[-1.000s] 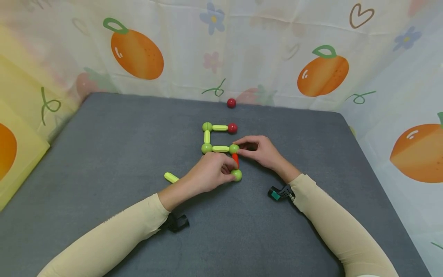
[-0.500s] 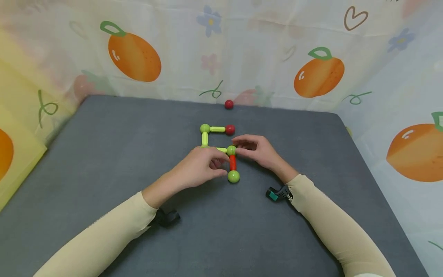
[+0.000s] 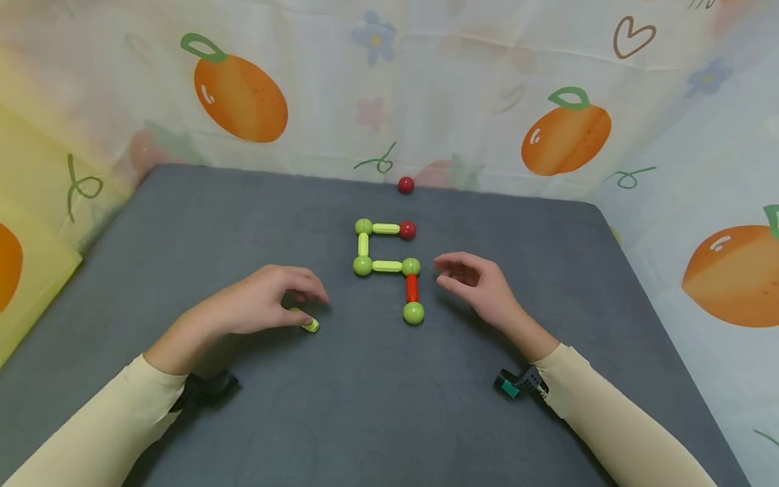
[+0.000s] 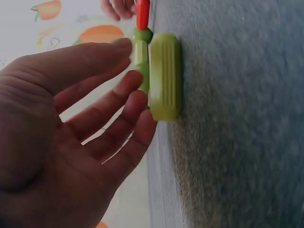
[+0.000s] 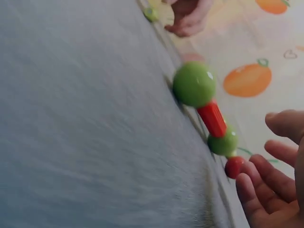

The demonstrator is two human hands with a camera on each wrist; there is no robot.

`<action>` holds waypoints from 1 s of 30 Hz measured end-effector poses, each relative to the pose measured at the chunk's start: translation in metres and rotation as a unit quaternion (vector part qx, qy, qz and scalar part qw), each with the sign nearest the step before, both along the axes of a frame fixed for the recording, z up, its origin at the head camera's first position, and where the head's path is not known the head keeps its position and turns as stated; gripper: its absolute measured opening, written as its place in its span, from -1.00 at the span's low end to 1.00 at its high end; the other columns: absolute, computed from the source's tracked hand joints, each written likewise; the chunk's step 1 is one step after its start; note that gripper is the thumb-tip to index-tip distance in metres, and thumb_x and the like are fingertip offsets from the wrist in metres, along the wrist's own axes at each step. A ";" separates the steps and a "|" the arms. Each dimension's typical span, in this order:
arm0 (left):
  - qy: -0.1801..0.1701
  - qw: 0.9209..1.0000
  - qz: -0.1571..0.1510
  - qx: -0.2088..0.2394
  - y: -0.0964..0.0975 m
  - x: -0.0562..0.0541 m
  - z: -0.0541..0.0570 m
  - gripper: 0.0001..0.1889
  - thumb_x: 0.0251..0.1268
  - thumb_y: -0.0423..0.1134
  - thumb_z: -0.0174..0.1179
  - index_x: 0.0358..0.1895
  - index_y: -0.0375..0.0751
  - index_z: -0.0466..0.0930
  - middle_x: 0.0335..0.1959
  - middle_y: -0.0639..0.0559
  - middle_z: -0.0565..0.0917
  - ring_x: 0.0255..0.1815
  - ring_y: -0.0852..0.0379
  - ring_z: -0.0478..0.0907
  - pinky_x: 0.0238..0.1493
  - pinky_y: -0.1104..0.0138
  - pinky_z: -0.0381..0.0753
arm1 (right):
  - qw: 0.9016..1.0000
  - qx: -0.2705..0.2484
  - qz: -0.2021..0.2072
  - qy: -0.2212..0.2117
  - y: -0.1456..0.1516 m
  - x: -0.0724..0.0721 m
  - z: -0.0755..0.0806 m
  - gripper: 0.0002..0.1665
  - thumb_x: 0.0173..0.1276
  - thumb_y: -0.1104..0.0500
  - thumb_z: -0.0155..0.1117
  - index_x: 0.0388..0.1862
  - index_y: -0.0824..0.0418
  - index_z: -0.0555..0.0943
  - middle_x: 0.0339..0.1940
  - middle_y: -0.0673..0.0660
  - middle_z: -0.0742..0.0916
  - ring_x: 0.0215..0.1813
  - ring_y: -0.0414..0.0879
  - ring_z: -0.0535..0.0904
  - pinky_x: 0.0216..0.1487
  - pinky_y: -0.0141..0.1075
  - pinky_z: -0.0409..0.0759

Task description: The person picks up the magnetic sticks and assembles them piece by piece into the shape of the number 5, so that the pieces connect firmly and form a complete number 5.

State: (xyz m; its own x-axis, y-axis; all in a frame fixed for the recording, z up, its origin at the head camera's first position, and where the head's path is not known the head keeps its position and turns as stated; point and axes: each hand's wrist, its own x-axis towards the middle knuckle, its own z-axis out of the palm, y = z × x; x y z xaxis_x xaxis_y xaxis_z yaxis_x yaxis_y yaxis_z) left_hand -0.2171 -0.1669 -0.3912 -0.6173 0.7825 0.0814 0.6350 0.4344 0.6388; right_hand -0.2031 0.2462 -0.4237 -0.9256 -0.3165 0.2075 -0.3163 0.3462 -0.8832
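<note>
My left hand (image 3: 264,301) hovers above a loose yellow-green rod (image 3: 311,325), thumb and fingers spread apart; in the left wrist view the ribbed rod (image 4: 165,78) lies on the table beyond the fingertips, apart from them. At the table's middle lies a chain of balls and rods: a red ball (image 3: 408,230), yellow-green rods (image 3: 387,266), green balls (image 3: 362,266), and a red rod (image 3: 412,289) ending in a green ball (image 3: 414,313). Right of the chain, my right hand (image 3: 477,281) has loosely bent fingers and holds nothing.
Another red ball (image 3: 406,184) sits at the far edge of the grey table (image 3: 548,243). Behind it hangs a fruit-print cloth (image 3: 426,88). A yellow panel (image 3: 36,270) stands at the left.
My left hand has let go of the chain's near end and moved left to the loose rod. My right hand has drawn back to the right, away from the chain.
</note>
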 end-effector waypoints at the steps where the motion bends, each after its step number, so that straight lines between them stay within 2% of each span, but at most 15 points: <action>1: -0.001 1.000 -0.004 -0.006 -0.002 -0.001 -0.001 -0.69 0.28 -0.39 0.56 0.04 0.00 0.84 0.00 0.20 0.75 -0.08 0.13 0.68 0.03 0.14 0.70 | 1.000 -0.004 0.005 -0.001 0.000 0.004 -0.001 -0.61 0.54 0.32 0.45 0.29 0.36 0.70 0.16 0.25 0.78 0.07 0.02 0.72 0.11 -0.30 0.69; 7: -0.037 0.999 -0.019 -0.033 -0.009 -0.003 0.003 -0.71 0.26 -0.44 0.56 -0.09 0.05 0.84 -0.13 0.29 0.75 -0.14 0.26 0.70 -0.02 0.19 0.74 | 0.998 -0.005 0.068 0.007 -0.004 0.015 -0.011 -0.62 0.49 0.37 0.47 0.25 0.33 0.72 0.10 0.20 0.78 0.00 0.02 0.69 0.09 -0.26 0.67; 12: -0.044 0.998 -0.020 -0.038 -0.012 0.001 0.004 -0.70 0.28 -0.45 0.55 -0.08 0.07 0.84 -0.14 0.30 0.74 -0.17 0.26 0.69 -0.07 0.20 0.73 | 0.995 -0.004 0.091 0.038 -0.008 0.017 -0.014 -0.58 0.42 0.41 0.53 0.22 0.25 0.76 0.07 0.16 0.77 -0.01 0.06 0.68 0.08 -0.23 0.68; 15: -0.037 0.998 -0.019 -0.036 -0.012 0.001 0.000 -0.73 0.32 -0.43 0.54 -0.07 0.07 0.84 -0.17 0.30 0.74 -0.20 0.27 0.67 -0.11 0.23 0.72 | 0.993 0.009 0.099 0.060 -0.010 0.018 -0.015 -0.58 0.39 0.40 0.57 0.20 0.21 0.77 0.07 0.13 0.78 -0.01 0.06 0.69 0.06 -0.20 0.68; 20: -0.003 0.999 -0.016 -0.032 -0.004 -0.001 -0.006 -0.77 0.36 -0.40 0.51 -0.07 0.06 0.87 -0.19 0.33 0.74 -0.25 0.32 0.64 -0.18 0.28 0.70 | 0.991 0.030 0.097 0.089 -0.012 0.018 -0.016 -0.61 0.36 0.35 0.62 0.14 0.15 0.80 0.03 0.06 0.80 -0.04 0.01 0.68 0.03 -0.17 0.66; 24: 0.015 0.999 -0.011 -0.034 0.003 0.000 -0.006 -0.77 0.37 -0.41 0.48 -0.07 0.05 0.89 -0.18 0.33 0.73 -0.26 0.34 0.62 -0.18 0.29 0.70 | 0.989 0.047 0.094 0.102 -0.014 0.018 -0.016 -0.61 0.34 0.30 0.65 0.12 0.08 0.81 0.01 -0.03 0.79 -0.05 -0.07 0.66 0.04 -0.20 0.64; 30: 0.023 0.999 -0.004 -0.025 0.015 0.002 -0.004 -0.79 0.39 -0.41 0.45 -0.09 0.04 0.89 -0.18 0.26 0.75 -0.26 0.31 0.62 -0.17 0.27 0.69 | 0.985 0.066 0.096 0.127 -0.016 0.018 -0.017 -0.63 0.32 0.26 0.68 0.08 0.03 0.82 -0.02 -0.09 0.78 -0.05 -0.08 0.66 0.03 -0.21 0.64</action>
State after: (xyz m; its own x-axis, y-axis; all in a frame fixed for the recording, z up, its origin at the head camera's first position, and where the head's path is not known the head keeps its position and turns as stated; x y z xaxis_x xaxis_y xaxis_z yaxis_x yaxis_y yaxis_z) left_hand -0.2146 -0.1515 -0.3957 -0.6069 0.7917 0.0700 0.6674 0.4598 0.5858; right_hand -0.1847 0.2300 -0.4402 -0.7700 -0.5199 0.3699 -0.5920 0.3658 -0.7182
